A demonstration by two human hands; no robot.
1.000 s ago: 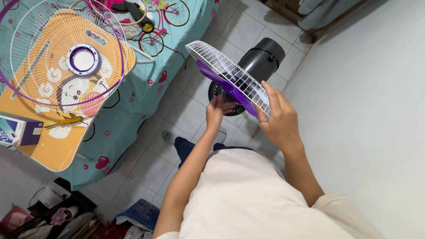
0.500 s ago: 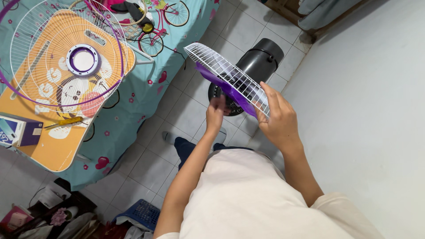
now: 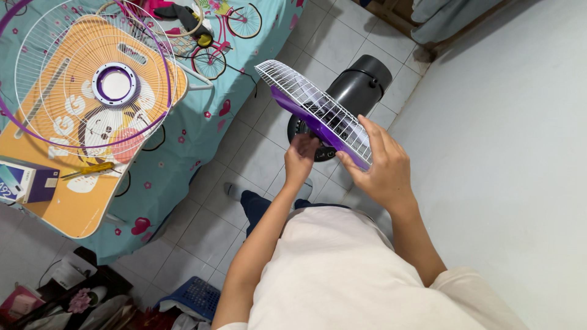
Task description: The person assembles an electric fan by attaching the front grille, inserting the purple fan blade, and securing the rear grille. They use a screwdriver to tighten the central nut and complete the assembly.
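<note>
Rear fan guard [image 3: 318, 107], white wire with purple blade behind, tilted before me | my right hand [image 3: 379, 165] clasps its near rim | my left hand [image 3: 301, 156] pinches at its hub underneath | black motor housing [image 3: 361, 79] just beyond my grip | front guard [image 3: 92, 79] well apart, left, on bed.

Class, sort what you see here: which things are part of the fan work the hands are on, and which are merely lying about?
In hand:
left hand at the purple blade
right hand gripping the rear grille
black motor housing
front grille lying on the bed

Lying about:
yellow screwdriver
small box
blue basket
</note>
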